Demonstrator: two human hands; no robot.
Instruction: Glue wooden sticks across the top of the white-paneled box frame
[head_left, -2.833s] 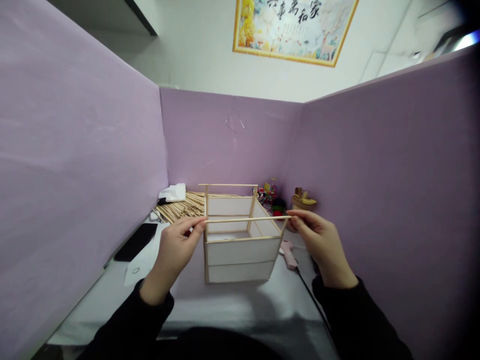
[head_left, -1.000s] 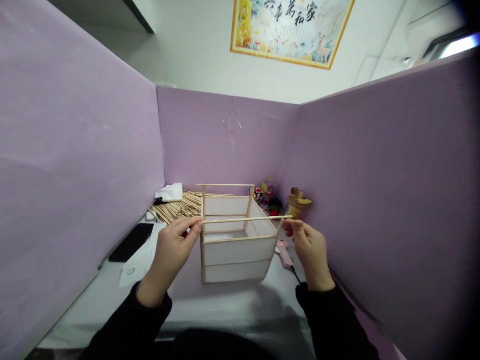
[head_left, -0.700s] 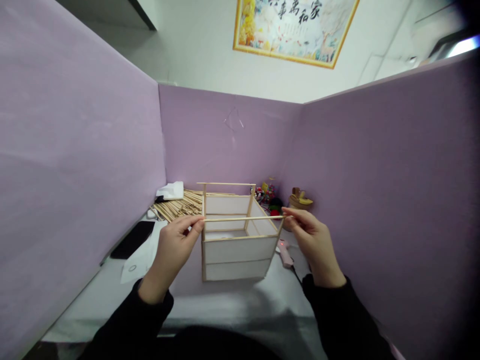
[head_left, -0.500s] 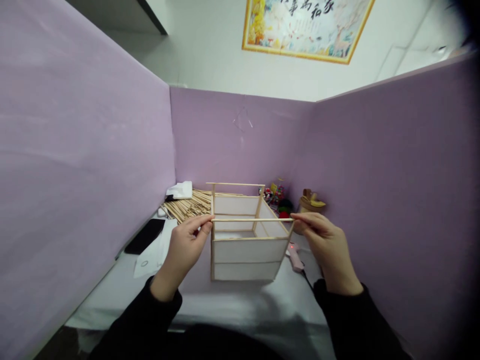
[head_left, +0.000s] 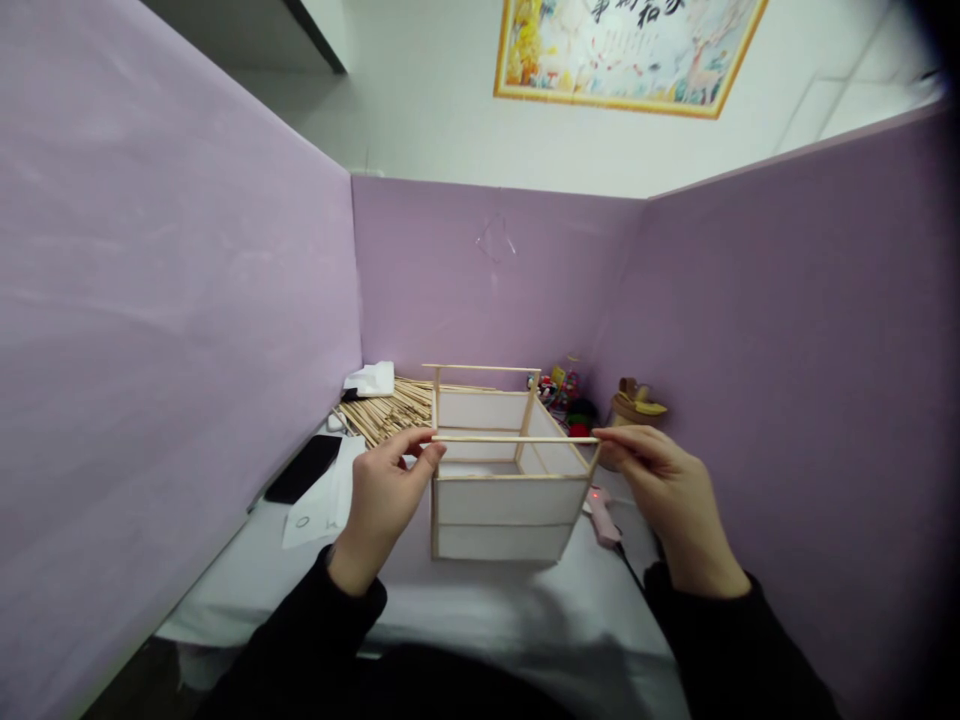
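Observation:
A thin wooden stick (head_left: 517,439) lies level across the near top of a box-shaped model frame (head_left: 510,505) with wooden edges and white panels. My left hand (head_left: 394,495) pinches the stick's left end, at the frame's near left post. At the other end, my right hand (head_left: 664,490) grips the stick between thumb and fingers by the near right post. A similar stick (head_left: 484,368) spans the two far posts. Just right of the frame, a pink glue gun (head_left: 602,515) with a red light rests on the table, its black cord trailing forward.
Many loose wooden sticks (head_left: 390,410) are heaped at the back left, beside a white packet (head_left: 371,379). A black phone (head_left: 304,468) and a paper sheet (head_left: 319,500) lie at left. Colourful trinkets (head_left: 562,385) and a brown pot-like item (head_left: 634,405) stand behind. Purple partitions (head_left: 495,280) enclose the table.
The whole view has shifted slightly, so everything appears a little farther right. Both hands keep their hold on the stick, which stays at the frame's near top.

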